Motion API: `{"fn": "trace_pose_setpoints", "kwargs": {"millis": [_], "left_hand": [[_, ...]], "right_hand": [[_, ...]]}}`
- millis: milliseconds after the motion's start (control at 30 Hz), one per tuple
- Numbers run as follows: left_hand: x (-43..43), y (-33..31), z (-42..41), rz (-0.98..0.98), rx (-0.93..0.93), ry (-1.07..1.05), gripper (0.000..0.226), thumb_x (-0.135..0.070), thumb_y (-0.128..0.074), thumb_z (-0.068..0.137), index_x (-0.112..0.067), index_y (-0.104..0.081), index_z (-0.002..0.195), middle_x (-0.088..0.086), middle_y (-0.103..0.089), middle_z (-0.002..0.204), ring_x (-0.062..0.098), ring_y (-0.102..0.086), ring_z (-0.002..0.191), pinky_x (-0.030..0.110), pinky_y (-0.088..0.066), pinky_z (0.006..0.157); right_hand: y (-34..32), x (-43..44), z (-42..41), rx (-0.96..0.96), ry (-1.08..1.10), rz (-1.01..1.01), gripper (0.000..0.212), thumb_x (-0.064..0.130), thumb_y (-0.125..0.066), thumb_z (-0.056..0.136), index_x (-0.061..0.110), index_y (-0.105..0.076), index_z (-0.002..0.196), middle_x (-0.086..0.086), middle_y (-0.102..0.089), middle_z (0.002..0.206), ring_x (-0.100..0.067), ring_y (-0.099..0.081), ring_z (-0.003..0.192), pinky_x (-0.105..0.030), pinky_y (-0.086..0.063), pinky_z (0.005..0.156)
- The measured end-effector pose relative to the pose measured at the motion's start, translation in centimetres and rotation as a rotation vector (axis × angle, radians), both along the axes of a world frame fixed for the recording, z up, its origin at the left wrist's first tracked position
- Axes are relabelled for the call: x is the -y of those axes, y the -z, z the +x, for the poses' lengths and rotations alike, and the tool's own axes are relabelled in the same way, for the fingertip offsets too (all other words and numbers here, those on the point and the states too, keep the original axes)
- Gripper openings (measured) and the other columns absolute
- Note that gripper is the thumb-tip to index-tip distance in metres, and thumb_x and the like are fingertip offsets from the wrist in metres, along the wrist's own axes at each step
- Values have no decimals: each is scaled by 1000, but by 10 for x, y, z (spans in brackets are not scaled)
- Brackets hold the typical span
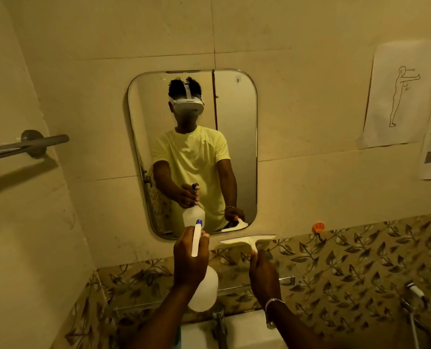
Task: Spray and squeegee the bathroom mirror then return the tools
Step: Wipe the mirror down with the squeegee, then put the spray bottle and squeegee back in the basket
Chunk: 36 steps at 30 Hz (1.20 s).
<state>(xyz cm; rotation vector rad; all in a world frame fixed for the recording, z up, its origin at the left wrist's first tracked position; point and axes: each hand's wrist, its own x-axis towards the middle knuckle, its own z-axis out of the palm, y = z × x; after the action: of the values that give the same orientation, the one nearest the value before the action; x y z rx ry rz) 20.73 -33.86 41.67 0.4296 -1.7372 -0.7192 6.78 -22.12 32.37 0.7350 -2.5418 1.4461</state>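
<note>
A rounded rectangular mirror [237, 152] hangs on the tiled wall straight ahead and reflects a person in a yellow shirt. My left hand [188, 260] grips a white spray bottle [204, 288] with a blue nozzle, pointed at the mirror's lower edge. My right hand [262, 273] holds a pale squeegee [247, 241] by its handle, blade level, just below the mirror's bottom right corner and apart from the glass.
A grey towel bar [33, 146] sticks out from the left wall. A glass shelf [285, 280] runs below the mirror over a tap [219, 321] and basin. An orange hook [319, 227] and paper sheets [398, 96] are on the right wall. A hose sprayer [414, 292] hangs at right.
</note>
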Motion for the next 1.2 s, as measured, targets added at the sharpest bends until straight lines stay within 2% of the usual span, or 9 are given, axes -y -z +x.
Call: {"fn": "trace_pose_setpoints", "kwargs": {"millis": [133, 267, 433, 567, 733, 900, 1000, 1100, 1200], "left_hand": [[-3, 7, 1, 21, -3, -2, 25, -34, -57, 91, -10, -64, 94, 2, -64, 76, 13, -65, 68, 20, -53, 57], [-10, 20, -1, 42, 22, -5, 32, -40, -54, 92, -11, -65, 99, 3, -66, 82, 14, -66, 73, 28, -59, 61], [-24, 39, -9, 44, 54, 40, 37, -52, -49, 92, -19, -63, 105, -4, -66, 88, 4, -66, 83, 16, -56, 67], [-38, 53, -20, 54, 74, 80, 58, -69, -39, 92, -19, -63, 110, 0, -69, 95, 11, -67, 87, 24, -58, 73], [-66, 67, -41, 46, 91, 114, 49, -74, -35, 92, -35, -57, 110, -11, -66, 95, -2, -64, 87, 15, -56, 73], [-98, 76, -65, 89, 126, 192, 50, -72, -39, 92, -36, -56, 122, -25, -64, 103, -7, -61, 100, 11, -49, 83], [-120, 79, -80, 87, 149, 242, 44, -74, -38, 91, -45, -55, 119, -20, -66, 102, -8, -62, 99, 18, -54, 82], [-141, 88, -97, 79, 185, 311, 49, -65, -41, 94, -30, -61, 121, -4, -70, 112, 7, -65, 104, 32, -57, 90], [-162, 94, -112, 40, 229, 358, 49, -65, -37, 96, -29, -61, 118, -9, -69, 106, 0, -63, 99, 29, -58, 85]], "right_hand": [[-4, -10, 11, -20, -7, -68, 30, 34, -39, 109, 15, -61, 114, 3, -65, 79, -11, -60, 65, -19, -33, 49], [-8, -21, 18, -67, -10, -112, 29, 35, -40, 108, 14, -58, 115, -1, -65, 80, -14, -61, 64, -20, -36, 48], [2, -45, 18, -81, 20, -110, 36, 39, -36, 107, 16, -53, 129, 4, -63, 72, -9, -60, 57, -18, -38, 44], [10, -66, 13, -107, 77, -93, 42, 50, -28, 103, 18, -54, 115, 10, -52, 60, -2, -51, 49, -12, -28, 42], [19, -95, -2, -60, 134, -62, 29, 44, -33, 107, 21, -51, 108, 8, -54, 64, -13, -55, 54, -21, -31, 46], [26, -130, -17, -41, 189, -60, 50, 59, -21, 100, 21, -52, 108, 6, -58, 67, -16, -59, 56, -38, -49, 47], [31, -151, -24, -18, 224, -73, 55, 63, -19, 96, 21, -52, 110, 8, -58, 68, -11, -60, 57, -29, -43, 45], [38, -175, -33, 20, 273, -47, 49, 57, -24, 101, 20, -54, 113, 9, -58, 68, -8, -58, 57, -24, -40, 45], [44, -199, -42, 82, 290, -18, 42, 50, -29, 106, 18, -54, 118, 5, -62, 73, -14, -61, 61, -26, -43, 50]]}}
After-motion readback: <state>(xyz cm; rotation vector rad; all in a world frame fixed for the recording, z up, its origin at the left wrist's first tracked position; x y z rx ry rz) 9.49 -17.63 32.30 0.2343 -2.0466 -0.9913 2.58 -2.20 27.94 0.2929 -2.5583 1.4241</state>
